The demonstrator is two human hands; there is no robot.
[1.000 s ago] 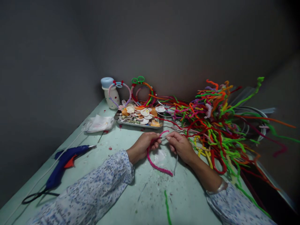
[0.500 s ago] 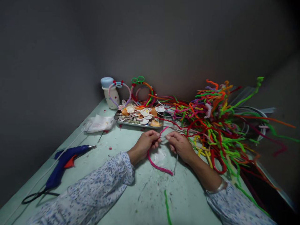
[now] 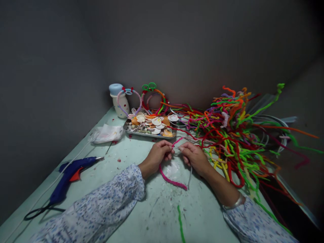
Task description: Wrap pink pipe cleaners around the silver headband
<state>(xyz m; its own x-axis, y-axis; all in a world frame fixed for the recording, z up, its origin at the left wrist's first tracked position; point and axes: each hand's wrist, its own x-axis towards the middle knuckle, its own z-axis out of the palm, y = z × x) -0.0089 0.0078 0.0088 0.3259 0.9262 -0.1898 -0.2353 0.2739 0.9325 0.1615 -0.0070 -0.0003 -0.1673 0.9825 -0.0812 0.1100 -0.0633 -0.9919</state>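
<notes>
My left hand [image 3: 159,153] is closed in a pinch on a pink pipe cleaner [image 3: 172,181] near the middle of the table. The fuzzy pink length curves below the fingers, and a short end sticks up above them. My right hand [image 3: 193,157] is also closed, its thumb and forefinger pinching a thin pale wire [image 3: 190,179]. Some of that wire bridges the small gap between the two hands. The rest hangs below my right hand and meets the pink end. Fingers hide how the two are joined.
A metal tray [image 3: 152,135] of shells stands behind my hands, with decorated hoops [image 3: 130,90] and a lidded jar [image 3: 118,104]. A tangled pile of pipe cleaners [image 3: 227,135] fills the right. At left lie a blue glue gun [image 3: 62,185] and a plastic bag [image 3: 107,133].
The pink end above my left fingers has tilted slightly to the right. Both hands keep almost the same place and grip.
</notes>
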